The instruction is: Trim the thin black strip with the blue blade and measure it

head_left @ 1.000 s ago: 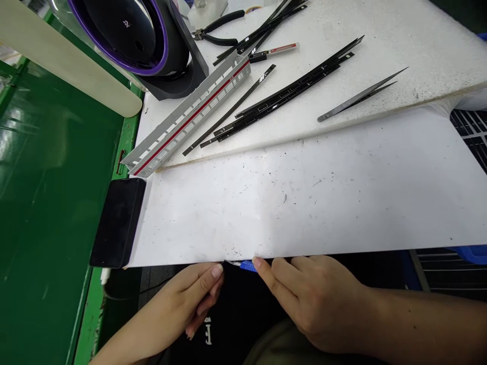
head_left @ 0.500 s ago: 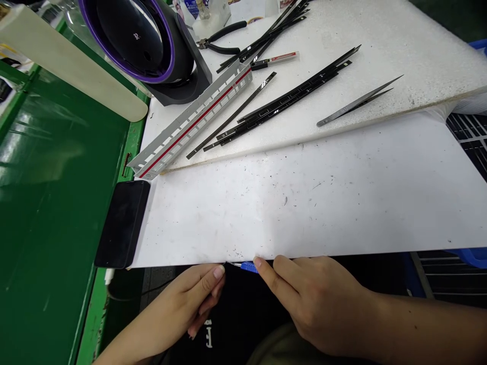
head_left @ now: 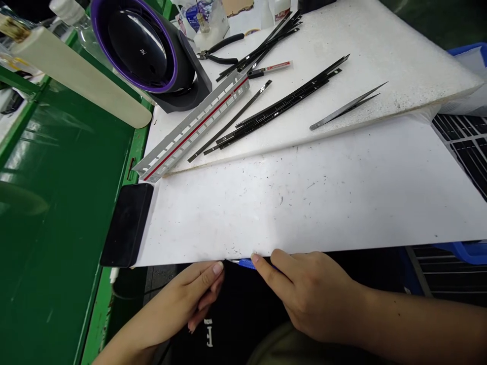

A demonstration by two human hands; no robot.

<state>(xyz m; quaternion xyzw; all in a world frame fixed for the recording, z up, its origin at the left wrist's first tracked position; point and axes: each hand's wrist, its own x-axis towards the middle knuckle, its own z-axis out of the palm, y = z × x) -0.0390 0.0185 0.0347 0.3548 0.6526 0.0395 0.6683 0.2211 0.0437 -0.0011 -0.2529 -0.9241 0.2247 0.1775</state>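
At the front edge of the white work surface (head_left: 323, 203), my right hand (head_left: 312, 291) is closed round a blue-handled tool with a thin metal tip (head_left: 246, 263). Its forefinger lies along the handle, and the tip points left. My left hand (head_left: 190, 294) is pinched, thumb against fingers, just left of that tip. A tiny dark bit shows at the pinch, but what the fingers hold is hidden. Both hands are just past the table edge, above dark clothing. Small dark scraps (head_left: 234, 251) are scattered on the surface close by.
A black phone (head_left: 127, 225) lies at the left corner. On the white foam board (head_left: 395, 66) are dark thin strips (head_left: 277, 105), tweezers (head_left: 346, 107), a slotted grey rail with a red line (head_left: 198, 124), black-handled cutters (head_left: 224, 50) and a purple-rimmed fan (head_left: 139, 48).
The view has shifted slightly, so the things at the back appear a little lower. Both hands keep the same grip, with hardly any movement between them.
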